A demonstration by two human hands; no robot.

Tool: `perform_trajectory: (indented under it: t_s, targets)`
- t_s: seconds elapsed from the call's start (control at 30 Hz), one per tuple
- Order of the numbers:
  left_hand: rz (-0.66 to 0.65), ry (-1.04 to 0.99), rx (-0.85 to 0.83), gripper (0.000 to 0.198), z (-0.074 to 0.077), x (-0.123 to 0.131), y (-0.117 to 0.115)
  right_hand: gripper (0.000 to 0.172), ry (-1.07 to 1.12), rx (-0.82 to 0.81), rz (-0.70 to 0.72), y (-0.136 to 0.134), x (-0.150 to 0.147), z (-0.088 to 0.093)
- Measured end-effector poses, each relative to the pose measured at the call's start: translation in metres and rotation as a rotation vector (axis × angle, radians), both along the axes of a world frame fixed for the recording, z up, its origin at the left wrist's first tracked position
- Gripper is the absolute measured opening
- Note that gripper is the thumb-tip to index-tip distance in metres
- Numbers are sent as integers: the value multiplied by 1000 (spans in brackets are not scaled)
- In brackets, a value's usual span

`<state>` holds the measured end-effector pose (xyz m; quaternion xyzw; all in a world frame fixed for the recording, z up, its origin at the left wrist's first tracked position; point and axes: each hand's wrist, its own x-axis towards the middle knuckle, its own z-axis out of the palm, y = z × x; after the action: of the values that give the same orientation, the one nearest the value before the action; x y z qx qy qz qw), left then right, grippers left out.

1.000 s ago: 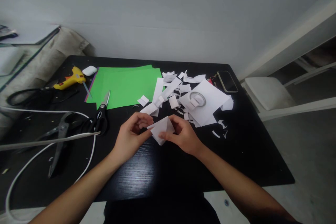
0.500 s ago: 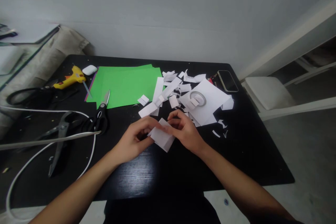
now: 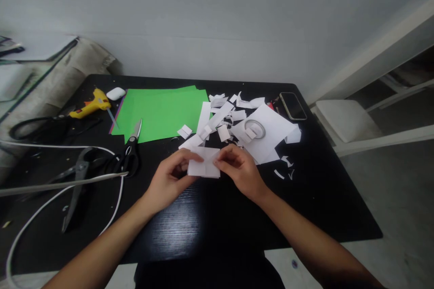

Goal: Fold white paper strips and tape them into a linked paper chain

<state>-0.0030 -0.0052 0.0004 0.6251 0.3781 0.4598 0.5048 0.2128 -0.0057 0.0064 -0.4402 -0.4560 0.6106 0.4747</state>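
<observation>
Between my hands, over the black table, is a small folded piece of white paper point(image 3: 206, 168) with creases across its face. My left hand point(image 3: 171, 172) pinches its left edge, thumb below and fingers above. At the paper's right edge, my right hand point(image 3: 240, 169) is closed with thumb and fingertips together on it. Just beyond my hands lie white paper strips point(image 3: 217, 119) and a small folded paper square point(image 3: 185, 131). A ring-shaped roll point(image 3: 255, 129) rests on a larger white sheet point(image 3: 271, 126) to the right.
Green sheets point(image 3: 162, 113) lie at the back of the black table point(image 3: 237, 226). On the left are black-handled scissors point(image 3: 131, 149), large metal shears point(image 3: 80, 171), a yellow glue gun point(image 3: 91, 104) and a white cable point(image 3: 40, 205). A phone point(image 3: 293, 106) lies at the back right.
The folded paper has turned from a slanted, corner-down position to nearly level, facing me. My right hand has shifted slightly right, to the paper's right edge.
</observation>
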Motion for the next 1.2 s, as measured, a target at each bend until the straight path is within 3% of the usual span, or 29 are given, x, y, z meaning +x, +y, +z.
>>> perform_trajectory:
  t_s: [0.13, 0.33, 0.4, 0.57, 0.7, 0.8, 0.97, 1.2]
  targets:
    - [43, 87, 31, 17, 3, -1, 1, 10, 9, 44, 92, -1, 4, 2]
    - [145, 84, 32, 11, 6, -1, 1, 41, 147, 40, 243, -3, 7, 0]
    - [149, 97, 43, 10, 6, -1, 1, 40, 120, 33, 214, -3, 6, -1]
    - [124, 177, 78, 6, 6, 0, 1, 16, -55, 57, 77, -3, 2, -2]
    - [158, 184, 56, 4, 5, 3, -1, 12, -141, 87, 5, -6, -2, -3]
    - [211, 143, 22, 7, 2, 5, -4, 17, -135, 81, -47, -9, -5, -2]
    - [257, 132, 38, 11, -3, 7, -7, 40, -61, 48, -98, -11, -9, 1]
    - [250, 0, -48, 21, -1, 13, -9, 44, -33, 6, -98, -11, -10, -1]
